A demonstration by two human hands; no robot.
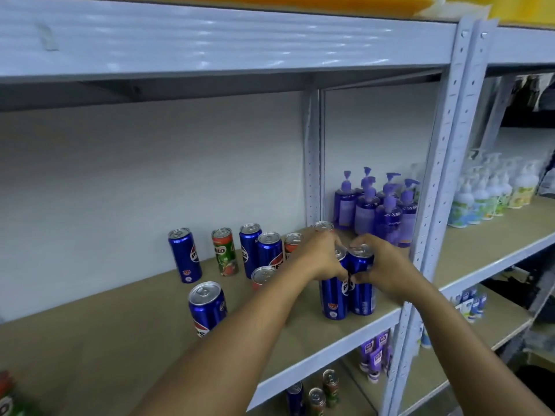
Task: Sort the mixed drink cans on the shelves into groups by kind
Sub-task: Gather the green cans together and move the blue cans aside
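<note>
Two blue Pepsi cans stand side by side near the shelf's front right. My left hand (319, 255) grips the left one (333, 298) and my right hand (383, 265) grips the right one (362, 292). More blue Pepsi cans stand to the left: one at the back (185, 255), a pair in the middle (259, 250) and one in front (207, 307). A green Milo can (225, 252) stands between them. Behind my left arm are a few red-topped cans (292, 243), partly hidden.
Purple pump bottles (377, 208) crowd the shelf's right end beside the white upright post (432, 205). White and green pump bottles (492, 193) fill the neighbouring bay. The shelf below holds more cans (315, 394) and small purple bottles (375, 355). A low beam (210, 40) runs overhead.
</note>
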